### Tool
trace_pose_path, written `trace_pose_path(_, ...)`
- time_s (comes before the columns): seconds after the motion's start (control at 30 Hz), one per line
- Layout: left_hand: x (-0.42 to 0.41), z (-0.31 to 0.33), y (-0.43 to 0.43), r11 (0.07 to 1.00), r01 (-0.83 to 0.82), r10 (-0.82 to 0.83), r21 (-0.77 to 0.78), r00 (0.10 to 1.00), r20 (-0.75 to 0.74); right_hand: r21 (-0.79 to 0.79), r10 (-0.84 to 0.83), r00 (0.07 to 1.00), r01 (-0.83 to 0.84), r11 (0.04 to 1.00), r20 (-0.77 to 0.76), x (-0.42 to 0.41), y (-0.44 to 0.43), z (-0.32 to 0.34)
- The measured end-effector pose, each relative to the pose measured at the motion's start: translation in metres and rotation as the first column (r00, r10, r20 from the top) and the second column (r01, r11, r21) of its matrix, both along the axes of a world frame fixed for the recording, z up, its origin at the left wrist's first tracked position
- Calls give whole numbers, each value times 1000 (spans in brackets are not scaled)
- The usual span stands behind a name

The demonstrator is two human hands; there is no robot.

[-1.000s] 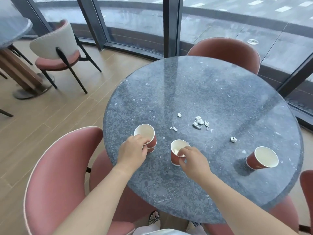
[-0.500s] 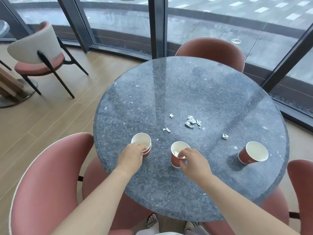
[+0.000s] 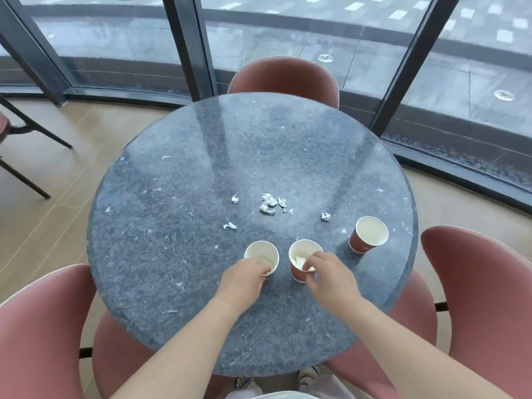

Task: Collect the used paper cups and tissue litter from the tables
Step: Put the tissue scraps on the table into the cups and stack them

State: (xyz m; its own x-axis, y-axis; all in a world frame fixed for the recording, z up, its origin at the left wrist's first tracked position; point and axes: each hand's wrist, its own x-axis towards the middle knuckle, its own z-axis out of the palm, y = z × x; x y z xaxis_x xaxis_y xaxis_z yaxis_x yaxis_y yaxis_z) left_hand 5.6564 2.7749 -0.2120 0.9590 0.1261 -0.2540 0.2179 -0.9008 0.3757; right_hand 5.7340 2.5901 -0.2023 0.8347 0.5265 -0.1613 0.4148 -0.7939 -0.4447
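Red paper cups (image 3: 305, 262), white inside, amid crumpled tissue scraps (image 3: 269, 203)

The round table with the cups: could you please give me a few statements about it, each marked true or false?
1. Three paper cups stand on the round table. True.
2. The left hand grips the left cup. True.
3. The right cup lies on its side. False: it stands upright, untouched.
4. The right hand rests on the middle cup, which holds tissue. True.
5. All tissue scraps are already in cups. False: several lie loose on the table.
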Motion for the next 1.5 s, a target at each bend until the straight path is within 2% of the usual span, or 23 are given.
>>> trace_pose_path(0.17, 33, -3, -37, 994, 107, -105, -29, 993, 49, 4, -73, 996, 73, 997, 46, 9, -35, -3)
trace_pose_path(0.37, 49, -9, -56, 983, 173, -172, 56, 985, -16, -51, -40, 999, 42, 998, 33, 14, -63, -16)
trace_pose_path(0.5, 63, -3, -65, 983, 164, -164, 83, 986, -7, 67, -95, 993, 90, 994, 68, 18, -67, -11)
trace_pose_path(0.73, 99, 19, -76, 992, 110, -120, 68, 977, 173, 271, -184, 963, 127, 954, 195, 44, -76, 24)
trace_pose_path(0.87, 108, 23, -77, 989, 116, -130, 92, 977, 167, 327, -247, 928, 150, 933, 278, 65, -83, 41)
trace_pose_path(1.2, 109, 20, -93, 990, 113, -123, 85, 985, 118, 247, -246, 928, 178, 953, 281, 87, -113, 33)
trace_pose_path(1.5, 111, 15, -101, 978, 141, -152, 154, 986, 62, 93, -123, 984, 111, 989, 132, 100, -121, 0)
